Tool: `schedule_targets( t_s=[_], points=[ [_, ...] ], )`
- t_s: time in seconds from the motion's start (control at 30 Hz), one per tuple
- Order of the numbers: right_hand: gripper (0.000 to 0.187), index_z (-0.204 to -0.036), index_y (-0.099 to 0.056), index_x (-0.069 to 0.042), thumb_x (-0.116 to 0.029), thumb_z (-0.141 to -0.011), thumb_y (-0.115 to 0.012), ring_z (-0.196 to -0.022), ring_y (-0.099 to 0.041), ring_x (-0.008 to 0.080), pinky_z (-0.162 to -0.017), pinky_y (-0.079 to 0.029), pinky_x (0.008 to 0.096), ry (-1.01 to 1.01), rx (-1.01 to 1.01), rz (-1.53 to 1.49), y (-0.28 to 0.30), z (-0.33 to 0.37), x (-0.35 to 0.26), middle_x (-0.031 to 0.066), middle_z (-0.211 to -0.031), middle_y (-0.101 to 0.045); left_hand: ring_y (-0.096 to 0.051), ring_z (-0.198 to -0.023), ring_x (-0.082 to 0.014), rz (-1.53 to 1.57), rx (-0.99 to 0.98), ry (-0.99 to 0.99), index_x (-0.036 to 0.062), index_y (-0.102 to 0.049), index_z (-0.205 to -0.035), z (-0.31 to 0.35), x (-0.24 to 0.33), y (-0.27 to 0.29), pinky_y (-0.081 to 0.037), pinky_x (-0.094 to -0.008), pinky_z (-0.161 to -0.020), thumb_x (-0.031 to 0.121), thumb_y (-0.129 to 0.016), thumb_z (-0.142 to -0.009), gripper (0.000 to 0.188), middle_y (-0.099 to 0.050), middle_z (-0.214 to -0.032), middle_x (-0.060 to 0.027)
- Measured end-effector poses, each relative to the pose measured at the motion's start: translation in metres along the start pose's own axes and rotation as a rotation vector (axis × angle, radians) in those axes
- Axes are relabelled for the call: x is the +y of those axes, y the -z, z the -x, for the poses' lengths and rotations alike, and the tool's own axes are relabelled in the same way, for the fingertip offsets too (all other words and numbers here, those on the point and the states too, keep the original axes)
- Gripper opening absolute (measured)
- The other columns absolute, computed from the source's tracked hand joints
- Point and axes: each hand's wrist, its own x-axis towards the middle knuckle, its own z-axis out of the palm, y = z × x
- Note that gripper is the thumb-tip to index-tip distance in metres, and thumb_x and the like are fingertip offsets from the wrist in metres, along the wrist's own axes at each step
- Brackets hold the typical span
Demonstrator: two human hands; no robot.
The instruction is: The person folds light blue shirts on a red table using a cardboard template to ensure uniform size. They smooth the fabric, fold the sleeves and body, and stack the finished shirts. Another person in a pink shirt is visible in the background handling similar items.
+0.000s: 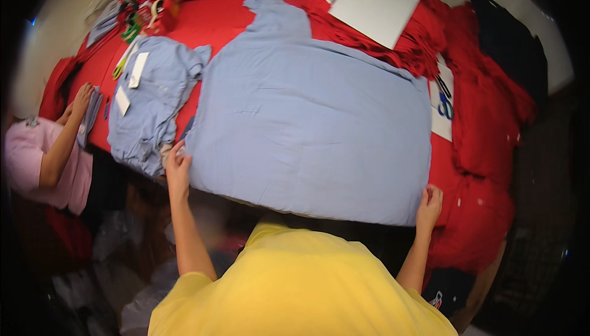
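A large light blue garment (pixel 307 127) lies spread flat on a red-covered table (pixel 215 22), one sleeve pointing to the far side. My left hand (pixel 178 167) grips its near left corner at the table's edge. My right hand (pixel 429 205) grips its near right corner. Both arms come up from below, beside my yellow shirt.
A crumpled pile of light blue garments (pixel 150 102) with white tags lies to the left. A white flat board (pixel 373 5) rests on stacked red garments (pixel 479 114) at the far right. A person in a pink top (pixel 43 164) stands at the left, a hand (pixel 82 99) on the table.
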Motion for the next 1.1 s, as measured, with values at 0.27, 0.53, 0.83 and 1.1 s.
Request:
schedule_targets(
  t_s=[0.27,0.53,0.83,1.1],
  points=[
    [0.045,-0.135,-0.047,-0.007,-0.027,-0.095,-0.052,-0.137,-0.032,0.0321,-0.113,-0.019,0.0532,0.244,0.104,0.305,-0.086,-0.039,-0.012,0.0169,-0.145,-0.037,-0.056,-0.083,-0.0222,-0.51,0.181,0.034,0.0053,-0.061,-0.116,-0.009,0.018,-0.007,-0.045,-0.0333,-0.079,-0.003,-0.066,-0.074,0.043,-0.058,-0.087,-0.0068],
    [0.04,-0.131,-0.05,-0.007,-0.023,-0.095,-0.05,-0.135,-0.034,0.0313,-0.112,-0.019,0.0528,0.197,0.17,0.171,-0.096,-0.074,-0.025,0.0152,-0.142,-0.042,-0.05,-0.112,-0.0338,-0.649,0.064,-0.666,0.0049,-0.062,-0.108,-0.019,0.056,-0.086,-0.04,-0.0444,-0.096,0.004,-0.065,-0.079,0.029,-0.056,-0.115,-0.0139],
    [0.043,-0.135,-0.048,-0.011,-0.03,-0.097,-0.048,-0.138,-0.03,0.0297,-0.113,-0.017,0.0536,0.201,0.122,0.233,-0.141,-0.166,-0.085,0.0138,-0.146,-0.038,-0.044,-0.126,-0.0314,-0.807,-0.009,-0.835,0.005,-0.061,-0.117,-0.167,0.043,-0.113,-0.037,-0.0421,-0.105,0.012,-0.06,-0.086,0.032,-0.054,-0.131,-0.0112],
    [0.048,-0.136,-0.046,-0.013,-0.035,-0.094,-0.052,-0.138,-0.031,0.029,-0.113,-0.016,0.0536,0.132,0.116,0.247,-0.147,-0.172,-0.072,0.0119,-0.145,-0.039,-0.052,-0.119,-0.031,-0.675,-0.068,-0.839,0.0044,-0.062,-0.114,-0.173,0.051,-0.102,-0.042,-0.0382,-0.1,0.007,-0.059,-0.084,0.03,-0.058,-0.125,-0.0122]
  ],
)
